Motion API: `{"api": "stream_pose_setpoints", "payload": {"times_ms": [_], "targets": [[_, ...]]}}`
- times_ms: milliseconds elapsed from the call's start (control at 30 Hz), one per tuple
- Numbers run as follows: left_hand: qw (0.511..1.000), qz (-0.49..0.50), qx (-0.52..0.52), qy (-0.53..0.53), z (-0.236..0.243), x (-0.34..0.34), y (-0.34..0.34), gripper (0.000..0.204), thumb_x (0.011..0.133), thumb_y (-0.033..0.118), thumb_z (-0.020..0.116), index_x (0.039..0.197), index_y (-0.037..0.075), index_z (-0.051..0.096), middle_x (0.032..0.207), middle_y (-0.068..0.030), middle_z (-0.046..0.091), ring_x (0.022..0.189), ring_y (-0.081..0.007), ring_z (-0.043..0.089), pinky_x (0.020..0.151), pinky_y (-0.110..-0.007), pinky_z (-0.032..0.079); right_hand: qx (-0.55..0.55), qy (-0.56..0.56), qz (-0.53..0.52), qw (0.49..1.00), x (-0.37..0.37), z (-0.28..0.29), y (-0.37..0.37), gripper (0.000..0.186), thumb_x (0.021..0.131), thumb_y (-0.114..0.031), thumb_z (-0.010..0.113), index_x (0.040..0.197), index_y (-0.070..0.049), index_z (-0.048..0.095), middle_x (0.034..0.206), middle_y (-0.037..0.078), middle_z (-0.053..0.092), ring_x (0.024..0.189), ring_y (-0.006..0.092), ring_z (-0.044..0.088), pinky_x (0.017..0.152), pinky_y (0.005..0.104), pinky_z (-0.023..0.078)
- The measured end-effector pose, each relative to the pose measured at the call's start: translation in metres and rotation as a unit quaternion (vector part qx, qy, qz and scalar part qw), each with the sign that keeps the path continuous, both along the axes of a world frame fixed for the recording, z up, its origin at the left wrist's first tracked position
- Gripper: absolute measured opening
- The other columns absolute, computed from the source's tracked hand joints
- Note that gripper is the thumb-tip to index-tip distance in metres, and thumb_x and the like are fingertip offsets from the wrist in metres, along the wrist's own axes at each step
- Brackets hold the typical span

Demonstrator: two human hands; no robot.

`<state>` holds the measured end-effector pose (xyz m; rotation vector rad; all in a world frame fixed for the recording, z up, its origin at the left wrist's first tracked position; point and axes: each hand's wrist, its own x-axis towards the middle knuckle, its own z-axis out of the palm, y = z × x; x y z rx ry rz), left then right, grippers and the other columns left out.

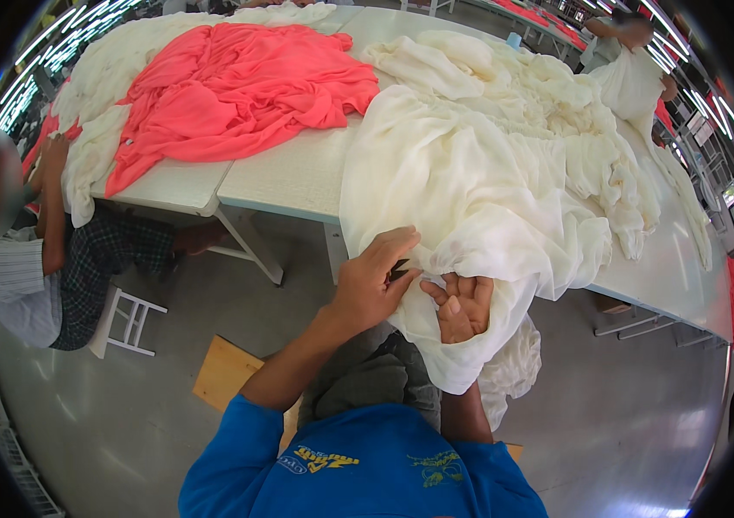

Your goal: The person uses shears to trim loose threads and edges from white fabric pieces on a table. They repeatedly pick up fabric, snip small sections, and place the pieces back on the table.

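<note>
A large piece of thin white cloth (462,173) spills over the table's near edge into my lap. My left hand (376,276) is at the cloth's near left side, fingers curled round a small dark tool (400,266); most of it is hidden, so its kind is unclear. Just to the right, my right hand (462,309) pokes out from within the cloth, palm up. Its fingers are loosely bent and apart, and cloth drapes over its wrist and forearm. The fingertips of both hands are close together without clearly touching.
More white cloth (548,95) is heaped farther back on the pale table (289,177). A coral-red cloth pile (246,86) lies to the left. One person (13,276) sits at the left beside a white stool (129,319); another person (613,43) handles white cloth at the far right.
</note>
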<state>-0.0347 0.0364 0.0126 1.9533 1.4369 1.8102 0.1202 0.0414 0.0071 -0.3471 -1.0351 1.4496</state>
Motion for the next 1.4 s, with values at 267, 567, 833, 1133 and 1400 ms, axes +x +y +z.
{"api": "stream_pose_setpoints", "payload": {"times_ms": [267, 567, 833, 1133, 1400], "targets": [[0.992, 0.031, -0.033, -0.116, 0.02, -0.017, 0.032, 0.023, 0.086, 0.005, 0.076, 0.106, 0.0, 0.066, 0.078, 0.0018, 0.06, 0.064, -0.0019, 0.047, 0.058, -0.019, 0.042, 0.052, -0.172, -0.026, 0.983, 0.023, -0.033, -0.006, 0.044, 0.099, -0.012, 0.058, 0.14, -0.001, 0.048, 0.135, 0.017, 0.058, 0.117, 0.0237, 0.059, 0.096, 0.0372, 0.049], [0.993, -0.001, -0.052, -0.106, 0.046, -0.018, 0.042, 0.019, 0.088, 0.006, 0.074, 0.103, -0.001, 0.065, 0.076, 0.0039, 0.055, 0.062, -0.0004, 0.042, 0.055, -0.018, 0.038, -0.019, -0.3, 0.053, 0.952, 0.074, -0.107, -0.001, 0.047, 0.088, -0.004, 0.071, 0.132, 0.002, 0.057, 0.124, 0.014, 0.065, 0.11, 0.0205, 0.062, 0.098, 0.0353, 0.048], [0.988, 0.025, -0.071, -0.136, 0.04, -0.02, 0.042, 0.017, 0.088, 0.006, 0.075, 0.102, 0.0, 0.066, 0.08, 0.0034, 0.061, 0.064, -0.0007, 0.045, 0.058, -0.019, 0.041, 0.011, -0.301, -0.049, 0.952, 0.082, -0.106, -0.009, 0.054, 0.074, -0.006, 0.084, 0.122, 0.002, 0.061, 0.116, 0.014, 0.069, 0.101, 0.0216, 0.068, 0.092, 0.0369, 0.053], [0.978, 0.034, -0.065, -0.193, 0.027, -0.03, 0.041, 0.019, 0.087, 0.012, 0.075, 0.1, 0.0, 0.068, 0.081, -0.0006, 0.065, 0.067, -0.0031, 0.052, 0.061, -0.02, 0.045, -0.149, -0.172, -0.053, 0.972, 0.099, -0.13, -0.014, 0.054, 0.079, -0.015, 0.082, 0.124, -0.001, 0.057, 0.1, 0.013, 0.071, 0.089, 0.021, 0.07, 0.083, 0.0371, 0.056], [0.971, 0.011, -0.145, -0.192, 0.019, -0.027, 0.026, 0.019, 0.09, 0.01, 0.074, 0.104, -0.001, 0.066, 0.085, 0.0023, 0.064, 0.073, -0.0016, 0.052, 0.067, -0.019, 0.046, 0.056, -0.3, -0.111, 0.946, 0.095, -0.104, -0.004, 0.075, 0.095, -0.063, 0.051, 0.132, 0.002, 0.055, 0.12, 0.016, 0.065, 0.112, 0.0257, 0.06, 0.099, 0.0456, 0.049]]}}
